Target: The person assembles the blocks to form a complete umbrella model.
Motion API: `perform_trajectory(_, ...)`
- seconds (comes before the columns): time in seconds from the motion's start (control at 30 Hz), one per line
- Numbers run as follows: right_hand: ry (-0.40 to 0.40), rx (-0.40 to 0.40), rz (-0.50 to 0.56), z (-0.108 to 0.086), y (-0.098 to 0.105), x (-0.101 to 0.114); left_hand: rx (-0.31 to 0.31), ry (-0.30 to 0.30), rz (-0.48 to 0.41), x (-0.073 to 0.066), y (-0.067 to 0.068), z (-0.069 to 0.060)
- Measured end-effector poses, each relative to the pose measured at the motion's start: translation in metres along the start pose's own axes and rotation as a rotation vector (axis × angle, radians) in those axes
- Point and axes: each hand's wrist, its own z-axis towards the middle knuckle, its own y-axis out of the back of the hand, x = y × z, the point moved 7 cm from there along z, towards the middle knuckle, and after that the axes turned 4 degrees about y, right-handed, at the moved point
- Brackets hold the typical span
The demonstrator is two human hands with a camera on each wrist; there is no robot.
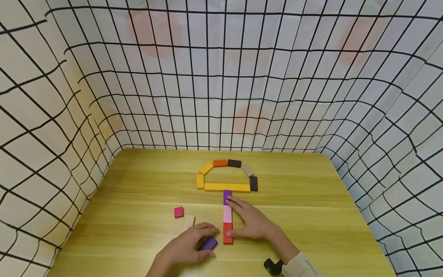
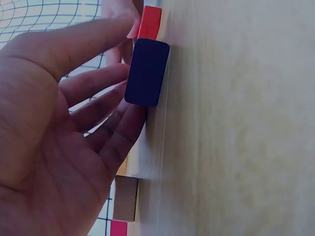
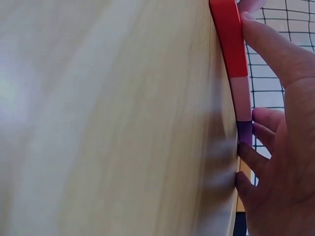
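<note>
My left hand [image 1: 187, 244] curves its fingers and thumb around a dark purple block [image 1: 209, 243], low over the wooden table [image 1: 304, 207]; the left wrist view shows this purple block between thumb and fingers. A column of blocks stands to its right: a purple block [image 1: 227, 197], a pink block [image 1: 227, 214] and a red block [image 1: 227, 233]. Spread along that column, my right hand [image 1: 254, 221] rests fingertips on the upper purple block and its thumb on the red one. Part of a cream block [image 1: 189, 222] shows behind my left hand.
Above the column, two yellow blocks [image 1: 216, 187] form a bar under an arch of several blocks, including an orange one [image 1: 220, 163]. A crimson block [image 1: 178, 212] lies left. Black wire mesh [image 1: 221, 88] surrounds the table's back and sides. A black object [image 1: 272, 267] shows by the right sleeve.
</note>
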Motion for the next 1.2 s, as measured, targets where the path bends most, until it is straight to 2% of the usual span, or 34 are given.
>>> perform_trajectory(0.2, -0.01, 0.001, 0.013, 0.0, 0.001, 0.0, -0.003, -0.014, -0.026, 0.0, 0.001, 0.001)
perform_trajectory(0.4, -0.01, 0.006, 0.023, 0.0, 0.0, 0.0, -0.009, 0.041, -0.101, 0.002, 0.005, 0.001)
perform_trajectory(0.5, -0.007, 0.007, 0.028, 0.0, 0.0, 0.0, -0.027, 0.064, -0.084, 0.004, 0.006, 0.0)
perform_trajectory(0.63, -0.006, 0.006, 0.036, 0.0, 0.0, 0.0, -0.063, 0.066, -0.052, 0.007, 0.005, 0.0)
perform_trajectory(0.9, 0.008, 0.003, 0.028, 0.001, 0.001, 0.0, -0.084, 0.062, -0.082, 0.006, 0.005, 0.003)
perform_trajectory(1.2, 0.0, 0.006, 0.024, 0.0, -0.001, -0.003, -0.049, 0.065, -0.192, -0.003, -0.005, 0.01)
